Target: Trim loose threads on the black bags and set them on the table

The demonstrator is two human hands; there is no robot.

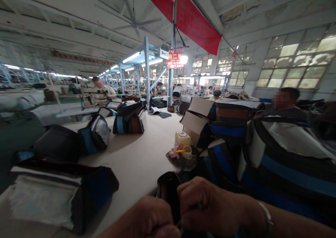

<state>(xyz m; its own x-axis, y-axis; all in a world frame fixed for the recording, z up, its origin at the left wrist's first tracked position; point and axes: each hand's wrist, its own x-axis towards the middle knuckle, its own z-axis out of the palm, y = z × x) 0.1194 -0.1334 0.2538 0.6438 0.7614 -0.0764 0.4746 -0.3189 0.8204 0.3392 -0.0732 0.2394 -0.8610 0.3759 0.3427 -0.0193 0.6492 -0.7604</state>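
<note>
At the bottom of the head view my left hand (pixel 147 218) and my right hand (pixel 210 204) are close together, both with fingers curled closed. A dark, slightly shiny fabric piece (pixel 168 185) rises in a rounded fold between them, and both hands grip it. Its lower part is hidden by my fingers and the frame edge. My right wrist wears a silver bangle (pixel 265 213). Just beyond the hands, a dark tray (pixel 187 163) carries a yellowish plastic container (pixel 183 138), a pink scrap and a small pot with a yellow-handled tool.
Stacked black and blue sewn bag pieces (pixel 288 164) crowd the right side. More bag pieces (pixel 91 192) lie along the left of the white table (pixel 136 154). One person (pixel 285 103) sits behind the right stack; another (pixel 105 87) is at a sewing machine (pixel 93 98) at the back left.
</note>
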